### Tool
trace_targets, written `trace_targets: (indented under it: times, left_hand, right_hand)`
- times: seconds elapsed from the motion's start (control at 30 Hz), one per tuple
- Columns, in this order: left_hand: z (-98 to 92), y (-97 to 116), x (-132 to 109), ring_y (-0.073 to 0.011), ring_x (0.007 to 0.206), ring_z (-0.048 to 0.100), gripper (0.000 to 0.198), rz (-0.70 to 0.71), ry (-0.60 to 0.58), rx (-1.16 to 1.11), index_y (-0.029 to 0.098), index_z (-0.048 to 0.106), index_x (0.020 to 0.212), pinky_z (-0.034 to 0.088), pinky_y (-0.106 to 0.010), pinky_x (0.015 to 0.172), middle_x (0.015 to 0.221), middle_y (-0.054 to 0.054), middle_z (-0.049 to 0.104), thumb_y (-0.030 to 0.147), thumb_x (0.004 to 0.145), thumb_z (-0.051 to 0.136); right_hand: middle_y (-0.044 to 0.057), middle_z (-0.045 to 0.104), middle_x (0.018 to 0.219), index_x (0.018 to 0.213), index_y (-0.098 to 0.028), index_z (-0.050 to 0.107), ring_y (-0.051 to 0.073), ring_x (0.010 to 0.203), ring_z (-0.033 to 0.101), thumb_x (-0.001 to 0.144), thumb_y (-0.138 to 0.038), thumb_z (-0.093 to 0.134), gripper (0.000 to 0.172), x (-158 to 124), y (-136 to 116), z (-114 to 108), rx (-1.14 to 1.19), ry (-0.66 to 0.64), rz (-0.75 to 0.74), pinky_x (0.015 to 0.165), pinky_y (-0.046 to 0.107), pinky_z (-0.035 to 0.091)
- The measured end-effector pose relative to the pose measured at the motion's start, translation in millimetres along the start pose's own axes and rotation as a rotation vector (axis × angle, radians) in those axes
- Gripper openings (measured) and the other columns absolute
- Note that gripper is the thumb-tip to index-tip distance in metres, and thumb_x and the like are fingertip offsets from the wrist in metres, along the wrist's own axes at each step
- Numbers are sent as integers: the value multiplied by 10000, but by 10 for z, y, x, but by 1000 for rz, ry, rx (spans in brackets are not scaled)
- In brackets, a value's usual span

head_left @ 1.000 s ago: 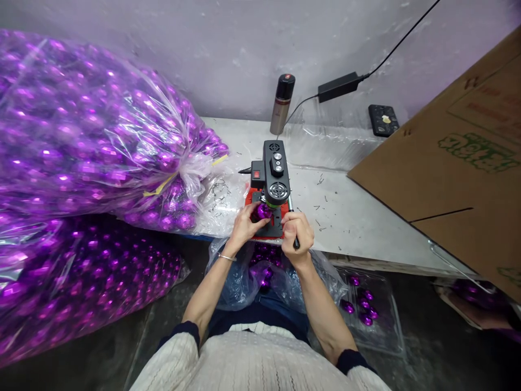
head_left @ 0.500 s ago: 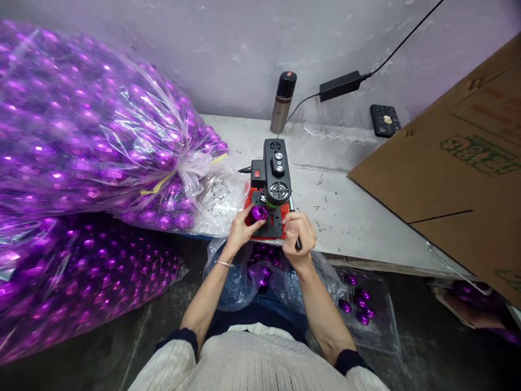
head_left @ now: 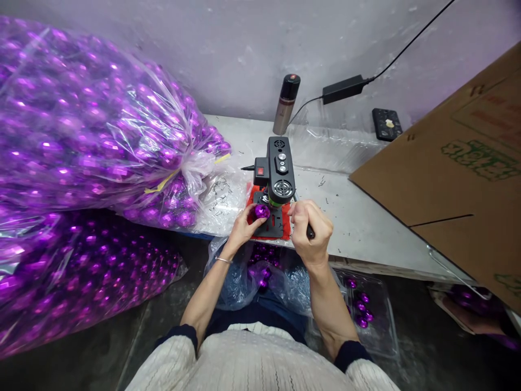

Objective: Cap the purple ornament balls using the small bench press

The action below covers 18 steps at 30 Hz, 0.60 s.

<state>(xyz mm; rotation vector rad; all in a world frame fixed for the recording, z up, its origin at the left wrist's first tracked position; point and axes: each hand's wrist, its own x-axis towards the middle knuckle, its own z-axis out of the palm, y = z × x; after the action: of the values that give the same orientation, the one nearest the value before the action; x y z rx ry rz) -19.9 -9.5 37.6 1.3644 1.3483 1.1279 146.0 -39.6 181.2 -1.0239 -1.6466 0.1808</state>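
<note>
A small black press-like machine [head_left: 281, 168] with a red switch stands near the table's front edge on a red sheet [head_left: 286, 222]. My left hand [head_left: 243, 225] pinches a shiny purple ball [head_left: 261, 211] between thumb and fingers, over the machine's base plate and just left of its head. At the machine's right side, my right hand [head_left: 312, 231] is wrapped round its black lever handle [head_left: 310, 232]. In my lap, below the edge, an open clear plastic bag [head_left: 234, 279] holds more purple balls [head_left: 262, 255].
Large clear bags of purple balls [head_left: 93, 136] fill the left side. A cardboard box [head_left: 443, 179] stands at right. Behind the machine are a spray can [head_left: 286, 104], a black power adapter [head_left: 342, 89] and a phone [head_left: 386, 124]. A clear tray [head_left: 382, 331] with several balls sits low right.
My right hand has moved right and a little up with the lever handle. The left hand still holds the ball in nearly the same place by the machine.
</note>
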Motion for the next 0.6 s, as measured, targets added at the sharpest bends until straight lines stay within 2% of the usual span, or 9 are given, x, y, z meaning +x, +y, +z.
trace_targets:
  times: [0.2, 0.43, 0.6]
  left_hand:
    - [51, 27, 37, -294, 1122, 707, 594, 118, 14, 196, 198, 635, 1310, 560, -450, 1010, 1229, -115, 735, 404, 790, 835]
    - [184, -83, 52, -295, 1245, 648, 596, 368, 11, 277, 195, 606, 1318, 504, -482, 1094, 1314, -133, 693, 380, 800, 836]
    - [253, -224, 27, -292, 1311, 615, 634, 394, 41, 259, 200, 577, 1369, 458, -506, 1151, 1365, -146, 665, 436, 827, 809]
  right_hand:
    - [-1, 561, 680, 719, -228, 513, 137, 663, 590, 1012, -200, 433, 306, -10, 1, 0, -11, 2, 4, 638, 302, 461]
    - [1, 578, 703, 725, -224, 522, 141, 682, 598, 1004, -176, 444, 293, -41, 11, -6, 11, 5, 9, 643, 303, 461]
    - [7, 596, 715, 742, -223, 534, 145, 680, 593, 992, -161, 454, 270, -80, 32, -1, 16, 19, -5, 635, 308, 462]
